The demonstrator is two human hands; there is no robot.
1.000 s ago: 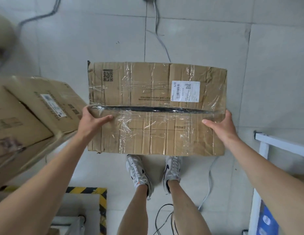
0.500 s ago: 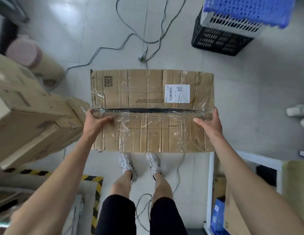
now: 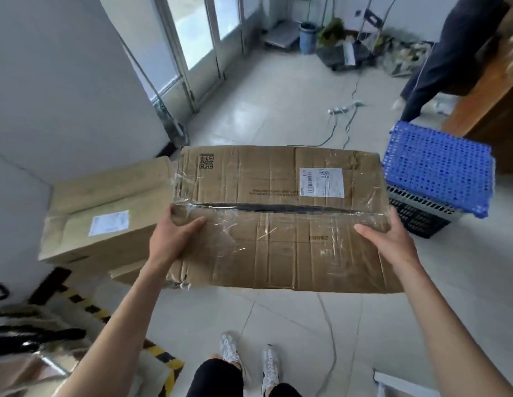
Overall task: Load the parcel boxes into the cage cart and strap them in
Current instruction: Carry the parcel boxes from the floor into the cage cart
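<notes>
I hold a wide, flat cardboard parcel box (image 3: 278,219) level in front of me, above the floor. It is wrapped in clear tape, with a white shipping label and a QR code on top. My left hand (image 3: 170,239) grips its left edge, thumb on top. My right hand (image 3: 393,242) grips its right edge the same way. A white frame corner (image 3: 404,383) at the bottom right may be the cage cart; I cannot tell.
More cardboard boxes (image 3: 106,213) are stacked at my left. A blue crate on a black crate (image 3: 436,179) stands at the right. Cables (image 3: 344,121) trail over the tiled floor. Another person (image 3: 438,58) stands at the far right. Yellow-black tape (image 3: 89,308) marks the floor.
My view has lifted from the floor to the room ahead. The box stays level in both hands, and the crates now sit beside its right end.
</notes>
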